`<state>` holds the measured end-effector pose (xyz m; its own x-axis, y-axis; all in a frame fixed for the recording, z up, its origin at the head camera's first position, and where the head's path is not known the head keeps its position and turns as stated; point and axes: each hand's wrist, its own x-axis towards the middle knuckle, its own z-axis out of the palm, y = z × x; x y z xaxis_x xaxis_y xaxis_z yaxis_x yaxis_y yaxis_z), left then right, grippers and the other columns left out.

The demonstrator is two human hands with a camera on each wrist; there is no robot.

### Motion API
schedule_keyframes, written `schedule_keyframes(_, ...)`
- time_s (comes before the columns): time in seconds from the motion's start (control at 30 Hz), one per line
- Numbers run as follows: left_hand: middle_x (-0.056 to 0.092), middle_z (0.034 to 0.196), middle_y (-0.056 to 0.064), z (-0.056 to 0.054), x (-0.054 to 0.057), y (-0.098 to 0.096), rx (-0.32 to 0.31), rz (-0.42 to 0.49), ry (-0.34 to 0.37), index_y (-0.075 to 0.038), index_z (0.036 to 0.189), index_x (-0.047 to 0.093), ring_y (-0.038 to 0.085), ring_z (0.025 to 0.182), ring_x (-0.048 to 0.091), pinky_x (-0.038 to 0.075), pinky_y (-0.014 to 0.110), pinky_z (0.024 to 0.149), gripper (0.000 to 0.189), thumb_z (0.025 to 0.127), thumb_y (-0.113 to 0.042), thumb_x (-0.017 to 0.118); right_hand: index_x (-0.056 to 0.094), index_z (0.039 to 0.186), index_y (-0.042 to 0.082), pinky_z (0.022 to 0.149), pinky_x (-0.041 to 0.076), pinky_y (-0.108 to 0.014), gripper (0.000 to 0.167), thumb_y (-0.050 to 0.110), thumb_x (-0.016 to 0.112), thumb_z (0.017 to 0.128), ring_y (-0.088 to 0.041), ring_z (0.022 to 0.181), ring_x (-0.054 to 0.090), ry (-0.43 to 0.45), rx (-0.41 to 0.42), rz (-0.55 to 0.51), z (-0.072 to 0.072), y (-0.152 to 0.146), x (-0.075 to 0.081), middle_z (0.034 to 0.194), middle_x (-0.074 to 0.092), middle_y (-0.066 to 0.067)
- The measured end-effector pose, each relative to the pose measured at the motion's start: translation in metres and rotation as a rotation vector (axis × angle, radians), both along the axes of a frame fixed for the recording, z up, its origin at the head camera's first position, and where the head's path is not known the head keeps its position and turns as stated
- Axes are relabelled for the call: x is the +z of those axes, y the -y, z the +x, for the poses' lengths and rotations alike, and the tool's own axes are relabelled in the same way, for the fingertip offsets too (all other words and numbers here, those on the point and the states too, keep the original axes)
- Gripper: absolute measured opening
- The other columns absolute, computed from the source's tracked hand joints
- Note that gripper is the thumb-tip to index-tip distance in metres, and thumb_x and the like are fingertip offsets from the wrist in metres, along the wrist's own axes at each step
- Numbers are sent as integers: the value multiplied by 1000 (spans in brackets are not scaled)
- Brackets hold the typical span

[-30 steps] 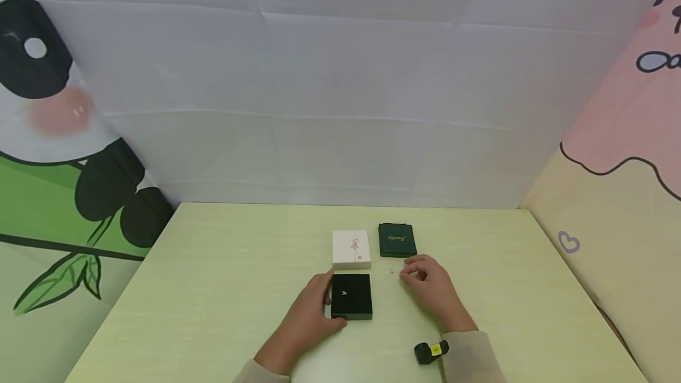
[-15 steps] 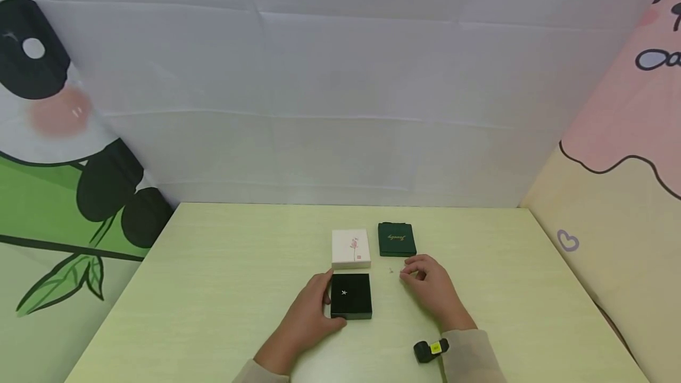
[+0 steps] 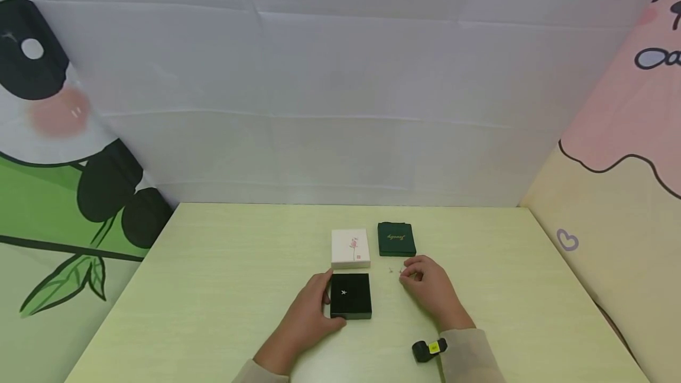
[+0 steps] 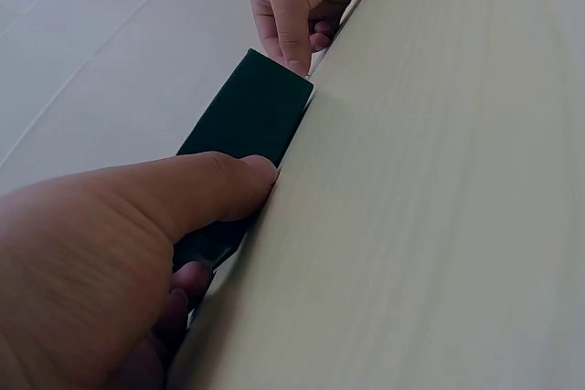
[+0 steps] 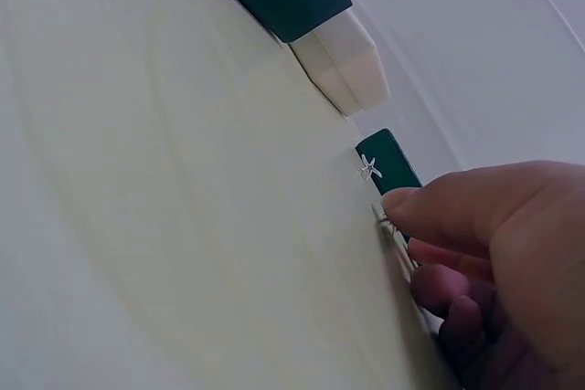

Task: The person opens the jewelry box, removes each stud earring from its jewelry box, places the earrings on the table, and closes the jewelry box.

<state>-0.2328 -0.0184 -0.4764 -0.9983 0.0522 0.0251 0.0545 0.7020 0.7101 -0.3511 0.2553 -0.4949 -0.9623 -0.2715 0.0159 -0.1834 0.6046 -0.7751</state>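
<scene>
My left hand (image 3: 308, 318) grips the left side of a dark green jewelry box (image 3: 352, 297), thumb at its front edge. A tiny silver starfish ornament sits on the box's black top. My right hand (image 3: 432, 288) pinches a small silver earring (image 5: 380, 215) between thumb and finger, low over the table; its shape is mostly hidden by the thumb. Beside those fingertips a silver starfish earring (image 5: 369, 168) stands on the table. In the left wrist view the box (image 4: 249, 111) lies under my left thumb, with the right hand beyond its far end.
A white box (image 3: 350, 246) with a pink flower print stands behind the green box. To its right lies a green pouch (image 3: 396, 240) with gold lettering, just beyond my right hand. A black device (image 3: 425, 350) with a yellow label sits at the right sleeve. A white cloth hangs behind the table.
Both hands stay nearly in place. A small silver piece now shows at the right fingertips, beside the starfish earring; it was harder to see before. The head view has shifted very slightly.
</scene>
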Motion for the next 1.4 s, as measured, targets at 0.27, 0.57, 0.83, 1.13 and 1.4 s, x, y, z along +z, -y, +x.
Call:
schedule_keyframes(0.27, 53, 124, -1, -1, -1, 0, 10, 1, 0, 0, 155, 41, 10, 92, 51, 46, 31, 82, 102, 71, -23, 94, 78, 83, 15, 78, 48, -35, 7, 13, 80, 89, -15, 87, 57, 1, -11, -8, -1, 0, -2, 114, 68, 3)
schedule_keyframes(0.57, 52, 125, -4, -1, -3, 1, 7, -9, 5, -2, 156, 39, 9, 92, 51, 46, 31, 83, 101, 72, -26, 92, 80, 88, 18, 86, 49, -39, 4, 19, 79, 92, -18, 102, 61, 48, -52, -59, -3, -5, -4, 121, 68, 3)
schedule_keyframes(0.83, 52, 127, -2, 0, -2, 0, 7, -10, 5, -1, 156, 40, 9, 93, 51, 46, 31, 83, 101, 73, -26, 92, 81, 97, 17, 79, 47, -36, 9, 23, 78, 92, -18, 92, 57, 70, -73, -105, -2, -6, 1, 123, 67, 2)
schedule_keyframes(1.13, 51, 124, -5, -2, -4, 0, 8, -12, 15, -3, 157, 39, 9, 92, 51, 46, 31, 83, 102, 73, -26, 91, 77, 107, 13, 67, 44, -31, 17, 19, 78, 92, -20, 77, 51, 72, -57, -190, 2, -3, 9, 103, 65, -2)
schedule_keyframes(1.4, 52, 125, -4, -2, -5, 1, 8, -23, 10, -3, 157, 39, 8, 92, 51, 46, 31, 83, 103, 72, -27, 92, 75, 110, 13, 58, 42, -30, 20, 18, 80, 91, -18, 66, 48, 78, -2, -213, 9, 12, 14, 76, 52, -3)
